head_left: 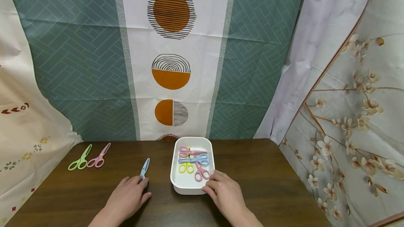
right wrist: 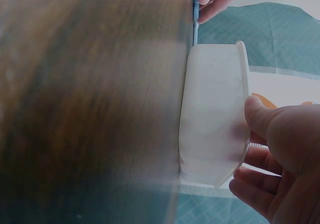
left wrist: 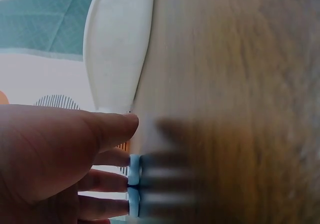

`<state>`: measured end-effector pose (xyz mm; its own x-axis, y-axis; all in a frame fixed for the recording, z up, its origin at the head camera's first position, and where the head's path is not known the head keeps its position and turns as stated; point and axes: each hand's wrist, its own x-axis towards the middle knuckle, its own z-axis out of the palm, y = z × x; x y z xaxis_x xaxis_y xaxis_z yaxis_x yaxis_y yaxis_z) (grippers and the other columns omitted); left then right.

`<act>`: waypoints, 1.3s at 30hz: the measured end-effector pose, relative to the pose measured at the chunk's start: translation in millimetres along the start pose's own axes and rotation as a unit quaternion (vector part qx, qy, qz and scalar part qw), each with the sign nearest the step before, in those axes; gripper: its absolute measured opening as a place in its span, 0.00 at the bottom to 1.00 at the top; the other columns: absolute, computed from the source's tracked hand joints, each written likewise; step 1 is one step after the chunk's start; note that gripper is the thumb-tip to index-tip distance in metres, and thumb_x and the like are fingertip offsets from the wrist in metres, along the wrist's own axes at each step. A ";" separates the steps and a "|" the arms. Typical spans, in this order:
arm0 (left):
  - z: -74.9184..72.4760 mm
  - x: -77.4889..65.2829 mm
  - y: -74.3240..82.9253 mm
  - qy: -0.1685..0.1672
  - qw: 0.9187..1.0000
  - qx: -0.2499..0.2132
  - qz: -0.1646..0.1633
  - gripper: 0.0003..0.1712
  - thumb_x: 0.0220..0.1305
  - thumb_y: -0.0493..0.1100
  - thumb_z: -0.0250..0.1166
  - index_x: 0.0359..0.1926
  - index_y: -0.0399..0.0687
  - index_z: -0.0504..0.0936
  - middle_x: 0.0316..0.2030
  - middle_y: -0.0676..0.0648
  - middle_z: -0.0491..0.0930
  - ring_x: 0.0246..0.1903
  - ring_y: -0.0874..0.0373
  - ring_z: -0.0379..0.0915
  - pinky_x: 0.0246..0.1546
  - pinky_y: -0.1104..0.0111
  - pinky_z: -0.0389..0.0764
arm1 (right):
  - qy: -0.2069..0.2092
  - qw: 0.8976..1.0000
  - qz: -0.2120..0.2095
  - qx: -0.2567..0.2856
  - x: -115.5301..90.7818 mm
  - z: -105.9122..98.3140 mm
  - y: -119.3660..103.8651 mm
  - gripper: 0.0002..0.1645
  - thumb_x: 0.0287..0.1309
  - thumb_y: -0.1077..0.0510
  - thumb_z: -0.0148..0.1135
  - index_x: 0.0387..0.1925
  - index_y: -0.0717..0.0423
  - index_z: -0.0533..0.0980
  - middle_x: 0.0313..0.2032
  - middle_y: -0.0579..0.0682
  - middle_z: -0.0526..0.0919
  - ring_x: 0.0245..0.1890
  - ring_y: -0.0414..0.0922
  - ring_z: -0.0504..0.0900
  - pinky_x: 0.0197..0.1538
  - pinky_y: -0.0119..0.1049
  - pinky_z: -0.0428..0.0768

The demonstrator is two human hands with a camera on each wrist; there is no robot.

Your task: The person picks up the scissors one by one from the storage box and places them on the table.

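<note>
Blue scissors lie on the table left of a white plastic bin, blades pointing away. My left hand lies over their handles. In the left wrist view its fairly straight fingertips touch the blue handle loops, and the thumb is held apart. My right hand holds the bin's near right corner, thumb on the front rim and fingers along the right side. Inside the bin lie pink scissors, another pink pair, blue scissors and yellow scissors, overlapping each other.
Green scissors and pink scissors lie side by side at the table's far left. Behind the dark wooden table hangs a green and white patterned curtain. Floral cloth hangs along the right side.
</note>
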<state>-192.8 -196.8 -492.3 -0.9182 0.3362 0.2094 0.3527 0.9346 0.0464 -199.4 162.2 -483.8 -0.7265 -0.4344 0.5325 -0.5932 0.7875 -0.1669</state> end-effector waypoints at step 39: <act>2.7 11.1 -30.7 -0.005 0.999 0.013 -0.042 0.31 0.76 0.60 0.71 0.65 0.41 0.84 0.62 0.35 0.83 0.63 0.36 0.81 0.60 0.29 0.74 | 0.003 1.000 -0.003 0.000 0.7 -0.3 -0.2 0.07 0.66 0.46 0.80 0.34 0.43 0.91 0.42 0.39 0.88 0.56 0.44 0.86 0.57 0.45 0.87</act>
<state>-214.3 -221.4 -494.1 -0.9465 0.2569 0.1952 0.2692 0.9623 0.0390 -199.7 161.9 -483.1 -0.7205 -0.4374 0.5381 -0.5985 0.7842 -0.1640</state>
